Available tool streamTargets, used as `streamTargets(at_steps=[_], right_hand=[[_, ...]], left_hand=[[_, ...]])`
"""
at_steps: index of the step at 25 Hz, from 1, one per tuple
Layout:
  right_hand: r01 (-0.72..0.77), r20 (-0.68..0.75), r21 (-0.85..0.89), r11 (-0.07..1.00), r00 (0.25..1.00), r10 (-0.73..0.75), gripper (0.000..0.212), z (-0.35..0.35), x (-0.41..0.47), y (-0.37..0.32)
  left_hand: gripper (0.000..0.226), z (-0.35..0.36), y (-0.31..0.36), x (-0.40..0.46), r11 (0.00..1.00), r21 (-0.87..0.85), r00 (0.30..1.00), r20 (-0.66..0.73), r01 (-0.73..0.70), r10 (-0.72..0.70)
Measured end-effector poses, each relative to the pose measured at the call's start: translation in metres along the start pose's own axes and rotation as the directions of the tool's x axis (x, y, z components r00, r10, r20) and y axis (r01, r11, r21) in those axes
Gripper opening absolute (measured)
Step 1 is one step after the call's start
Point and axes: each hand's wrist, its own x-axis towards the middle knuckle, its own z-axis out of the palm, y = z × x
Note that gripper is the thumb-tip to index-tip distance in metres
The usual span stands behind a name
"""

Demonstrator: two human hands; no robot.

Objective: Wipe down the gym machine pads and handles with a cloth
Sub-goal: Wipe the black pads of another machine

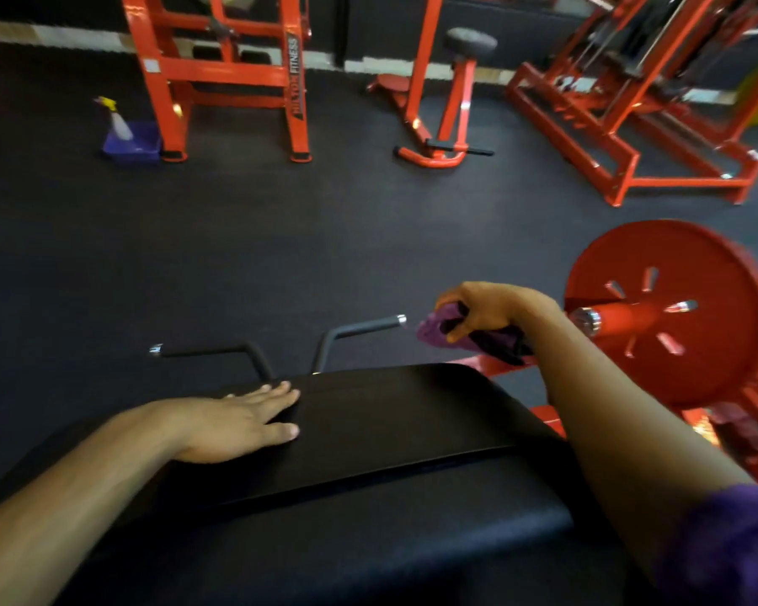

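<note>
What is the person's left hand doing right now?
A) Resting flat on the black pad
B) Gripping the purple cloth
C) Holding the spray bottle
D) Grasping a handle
A: the left hand lies flat with straight fingers on the black pad, while the right hand grips the purple cloth near the right handle.

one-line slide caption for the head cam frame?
Left hand rests flat on the black pad while the right hand holds a purple cloth by the machine's right handle.
</note>
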Motion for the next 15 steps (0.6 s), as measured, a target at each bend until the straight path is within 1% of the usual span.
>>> streamTargets(at_steps=[1,2,3,4,5,6,7,8,9,11,13,15], right_hand=[[-0.055,-0.061,0.018,0.998,0.997,0.056,0.028,-0.003,-0.017,0.021],[-0.090,-0.082,0.042,0.995,0.992,0.094,0.024,0.002,-0.030,0.037],[-0.111,-0.071,0.092,0.989,0.990,0.118,0.020,0.016,-0.041,0.049],[-0.131,-0.056,0.192,0.973,0.988,0.144,0.015,0.038,-0.051,0.056],[-0.136,-0.067,0.336,0.932,0.984,0.168,0.012,0.061,-0.059,0.056],[-0.144,-0.109,0.449,0.882,0.971,0.214,0.014,0.079,-0.062,0.056],[-0.121,-0.154,0.504,0.855,0.962,0.227,0.019,0.089,-0.061,0.051],[-0.090,-0.192,0.511,0.855,0.958,0.215,0.022,0.090,-0.055,0.045],[-0.048,-0.205,0.495,0.867,0.964,0.170,0.023,0.085,-0.045,0.038],[0.041,-0.155,0.398,0.917,0.988,0.023,0.022,0.073,-0.018,0.018],[0.136,-0.091,0.277,0.951,0.989,-0.115,0.025,0.069,0.010,-0.012],[0.203,-0.058,0.205,0.958,0.979,-0.195,0.025,0.076,0.031,-0.042]], left_hand=[[0.084,-0.007,0.014,0.006,1.000,0.025,1.000,-0.022,-0.015,0.015],[0.074,-0.009,0.030,0.013,0.997,0.023,0.996,-0.063,-0.067,0.069],[0.068,-0.008,0.048,0.020,0.989,0.019,0.982,-0.114,-0.148,0.150],[0.066,-0.004,0.062,0.029,0.974,0.035,0.965,-0.136,-0.222,0.225],[0.065,0.001,0.071,0.036,0.962,0.061,0.954,-0.124,-0.266,0.272],[0.066,0.005,0.072,0.044,0.955,0.072,0.951,-0.097,-0.289,0.295],[0.067,0.009,0.071,0.048,0.953,0.070,0.951,-0.076,-0.294,0.299],[0.068,0.010,0.066,0.049,0.955,0.065,0.954,-0.062,-0.290,0.294],[0.069,0.010,0.062,0.049,0.954,0.062,0.954,-0.045,-0.292,0.295],[0.069,0.005,0.059,0.051,0.948,0.051,0.950,-0.006,-0.313,0.313],[0.070,0.000,0.061,0.049,0.945,0.042,0.946,0.016,-0.323,0.323],[0.071,-0.001,0.059,0.049,0.943,0.040,0.944,0.020,-0.330,0.329]])
